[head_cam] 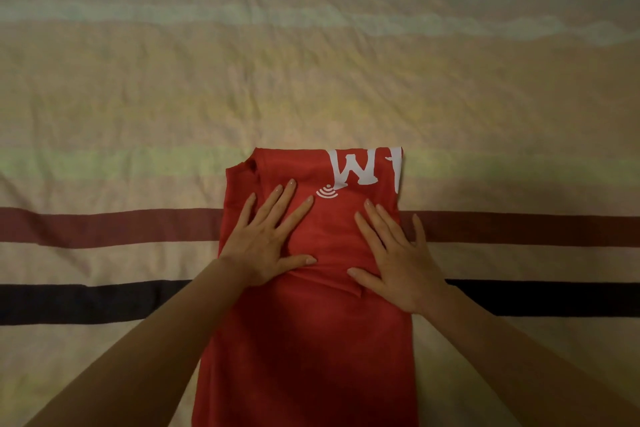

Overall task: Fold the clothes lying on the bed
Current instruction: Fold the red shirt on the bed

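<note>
One wide striped cotton bedsheet (138,107), crossed by maroon and black bands, is lying beneath a red T-shirt with white lettering (311,340), which is resting folded into a long narrow strip at centre. Two hands are pressing on the shirt, fingers straight and spread, gripping nothing: the left hand (266,239) beside the right hand (398,260).

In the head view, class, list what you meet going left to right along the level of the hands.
Striped bedsheet → left hand flat on the red shirt → right hand, also on the shirt → striped bedsheet again.
</note>
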Demonstrator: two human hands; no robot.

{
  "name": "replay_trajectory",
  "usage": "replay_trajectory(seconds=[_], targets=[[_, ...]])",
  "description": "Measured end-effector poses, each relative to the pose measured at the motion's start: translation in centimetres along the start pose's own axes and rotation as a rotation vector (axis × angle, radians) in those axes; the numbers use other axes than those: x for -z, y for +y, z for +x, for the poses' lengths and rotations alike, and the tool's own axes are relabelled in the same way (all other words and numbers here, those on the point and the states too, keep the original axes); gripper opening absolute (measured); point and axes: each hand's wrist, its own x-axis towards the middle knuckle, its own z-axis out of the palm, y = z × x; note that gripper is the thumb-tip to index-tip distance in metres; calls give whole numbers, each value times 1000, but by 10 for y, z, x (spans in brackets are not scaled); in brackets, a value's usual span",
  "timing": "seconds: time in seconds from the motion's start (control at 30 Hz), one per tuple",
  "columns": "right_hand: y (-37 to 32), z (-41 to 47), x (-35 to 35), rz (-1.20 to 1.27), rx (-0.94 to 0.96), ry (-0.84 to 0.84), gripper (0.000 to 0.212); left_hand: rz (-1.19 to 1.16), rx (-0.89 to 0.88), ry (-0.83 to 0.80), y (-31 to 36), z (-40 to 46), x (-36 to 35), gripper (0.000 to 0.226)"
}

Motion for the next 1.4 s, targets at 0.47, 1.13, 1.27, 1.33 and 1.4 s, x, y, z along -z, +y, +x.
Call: replay_trajectory(seconds=[0.47,1.13,1.27,1.33,1.4], targets=[[48,108,92,991,-444,59,68,-515,325,-123,-59,93,95,58],[-7,-53,125,757,23,303,24,-1178,284,120,16,-70,123,30],[-25,-94,116,738,68,334,26,-1102,233,99,33,-113,112,26],[-34,-116,106,660,112,315,22,-999,211,70,42,-136,101,23],[-42,-138,89,618,127,274,19,-889,181,49,49,-159,86,28]])
